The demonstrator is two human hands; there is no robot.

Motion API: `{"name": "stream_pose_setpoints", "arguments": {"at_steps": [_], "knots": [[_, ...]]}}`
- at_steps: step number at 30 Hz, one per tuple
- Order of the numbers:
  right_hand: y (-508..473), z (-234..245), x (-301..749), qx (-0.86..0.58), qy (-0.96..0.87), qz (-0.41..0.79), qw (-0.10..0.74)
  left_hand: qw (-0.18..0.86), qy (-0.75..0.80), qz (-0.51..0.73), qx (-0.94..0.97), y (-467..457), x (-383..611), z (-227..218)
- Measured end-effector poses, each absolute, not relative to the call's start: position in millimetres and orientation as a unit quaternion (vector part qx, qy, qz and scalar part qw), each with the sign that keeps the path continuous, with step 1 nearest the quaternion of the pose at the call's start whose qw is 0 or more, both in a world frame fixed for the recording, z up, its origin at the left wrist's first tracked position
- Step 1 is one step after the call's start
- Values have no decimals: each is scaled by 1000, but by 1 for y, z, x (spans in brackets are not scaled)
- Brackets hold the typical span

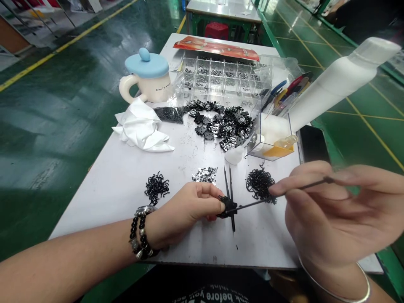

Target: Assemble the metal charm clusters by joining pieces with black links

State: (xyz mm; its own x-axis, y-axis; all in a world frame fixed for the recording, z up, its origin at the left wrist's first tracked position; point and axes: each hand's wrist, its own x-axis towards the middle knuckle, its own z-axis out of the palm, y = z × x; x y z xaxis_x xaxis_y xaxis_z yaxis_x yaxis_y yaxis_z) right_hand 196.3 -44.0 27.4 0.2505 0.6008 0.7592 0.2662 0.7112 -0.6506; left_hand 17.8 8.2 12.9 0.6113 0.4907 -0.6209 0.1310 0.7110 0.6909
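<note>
My left hand [189, 206] pinches a small black plastic part [228, 208] just above the front of the white table [104, 202]. In my right hand [331, 206] a thin dark rod [298, 187] is held between the fingers, its far tip meeting the black part. Behind and below that part lie dark tweezers [230, 181], partly covered by it. Near my left hand are a pile of small silvery pieces [205, 174] and a heap of black curved pieces [156, 186]. Another heap of black curved pieces [260, 182] lies near my right fingertips.
Many black parts [225, 122] spread across the middle. Behind them stands a clear compartment box [217, 78]. A lidded mug [151, 80], crumpled white tissue [140, 126] and bag of black bits [170, 113] are left; a pen holder [271, 134] and white bottle [337, 84] are right.
</note>
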Motion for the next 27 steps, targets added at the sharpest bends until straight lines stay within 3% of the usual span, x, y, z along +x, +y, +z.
{"name": "stream_pose_setpoints", "arguments": {"at_steps": [5,27], "knots": [[-49,28,197,-375,-637,149,657,822,427,113,359,8,18,14],[-55,27,202,-420,-615,125,656,821,428,112,362,8,18,13]]}}
